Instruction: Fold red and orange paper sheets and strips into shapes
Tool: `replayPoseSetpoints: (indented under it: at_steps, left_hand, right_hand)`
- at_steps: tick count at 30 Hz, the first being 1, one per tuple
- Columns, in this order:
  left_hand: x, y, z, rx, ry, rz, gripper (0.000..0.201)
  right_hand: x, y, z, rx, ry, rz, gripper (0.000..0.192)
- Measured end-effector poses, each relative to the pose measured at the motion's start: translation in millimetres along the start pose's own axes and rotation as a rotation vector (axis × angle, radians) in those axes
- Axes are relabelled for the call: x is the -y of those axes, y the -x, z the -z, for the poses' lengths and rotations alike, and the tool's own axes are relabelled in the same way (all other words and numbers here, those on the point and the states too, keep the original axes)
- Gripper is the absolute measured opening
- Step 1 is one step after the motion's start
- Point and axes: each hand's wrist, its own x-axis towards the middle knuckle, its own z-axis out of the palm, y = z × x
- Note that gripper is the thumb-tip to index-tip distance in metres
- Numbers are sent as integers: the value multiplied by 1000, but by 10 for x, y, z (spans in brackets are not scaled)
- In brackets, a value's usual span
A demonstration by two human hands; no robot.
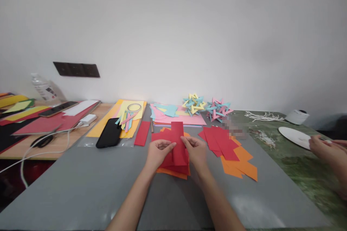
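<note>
Phone left of red strip.

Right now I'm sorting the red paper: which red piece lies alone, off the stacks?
The small red strip beside the black phone. It lies by itself on the grey table; the other reds overlap orange sheets.

red paper strip, orange sheets, grey table

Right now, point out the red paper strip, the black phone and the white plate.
red paper strip (179, 140), head view, middle of strip.
black phone (109, 133), head view, centre of back.
white plate (294, 136), head view, bare surface.
</note>
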Motion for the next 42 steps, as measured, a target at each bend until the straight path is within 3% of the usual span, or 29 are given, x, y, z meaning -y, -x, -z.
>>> replayPoseSetpoints:
  at_steps: [12, 19, 29, 38, 42]
  left_hand:
    - [-22, -3, 20, 10, 82, 140, 27]
    - [-18, -27, 50, -70, 106, 120, 28]
    - [54, -28, 55, 32, 89, 164, 30]
    - [76, -65, 77, -60, 38, 96, 27]
    - [28, -24, 59, 35, 17, 157, 29]
  right_hand:
    - [-52, -8, -25, 20, -113, -116, 25]
    - [15, -11, 11, 209, -42, -157, 25]
    - [65, 8, 15, 143, 22, -83, 25]
    - [1, -17, 17, 274, -30, -187, 27]
    - [-4, -16, 23, 191, 6, -124, 25]
